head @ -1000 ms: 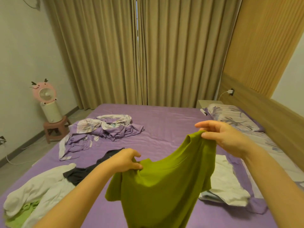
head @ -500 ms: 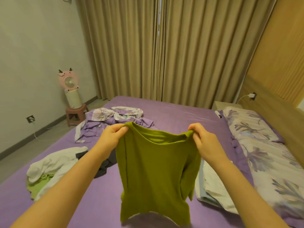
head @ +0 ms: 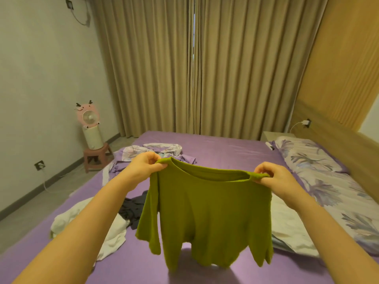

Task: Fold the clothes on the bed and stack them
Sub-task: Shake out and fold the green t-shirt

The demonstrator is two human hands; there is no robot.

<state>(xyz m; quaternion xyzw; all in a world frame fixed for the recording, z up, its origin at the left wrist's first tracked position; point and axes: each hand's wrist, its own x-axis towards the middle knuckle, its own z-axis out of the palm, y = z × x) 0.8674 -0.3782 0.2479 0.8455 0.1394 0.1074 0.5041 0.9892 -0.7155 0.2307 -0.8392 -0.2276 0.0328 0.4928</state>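
Note:
An olive-green T-shirt (head: 211, 214) hangs spread out in the air above the purple bed (head: 221, 148). My left hand (head: 141, 167) pinches its left shoulder by the collar. My right hand (head: 274, 179) pinches the right shoulder. The shirt's hem hangs just above the sheet. A white garment (head: 114, 230) and a dark one (head: 132, 210) lie loose on the bed at the left. A folded white piece (head: 287, 224) lies at the right, partly hidden behind the shirt.
A crumpled purple floral sheet (head: 151, 152) sits further back on the bed. A floral pillow (head: 320, 171) lies along the wooden headboard at the right. A pink fan (head: 88, 117) stands on a small stool by the left wall. Curtains close off the far side.
My hands have moved apart along the shoulders and the shirt has gone from bunched to stretched wide and hanging flat. The view has tilted up slightly.

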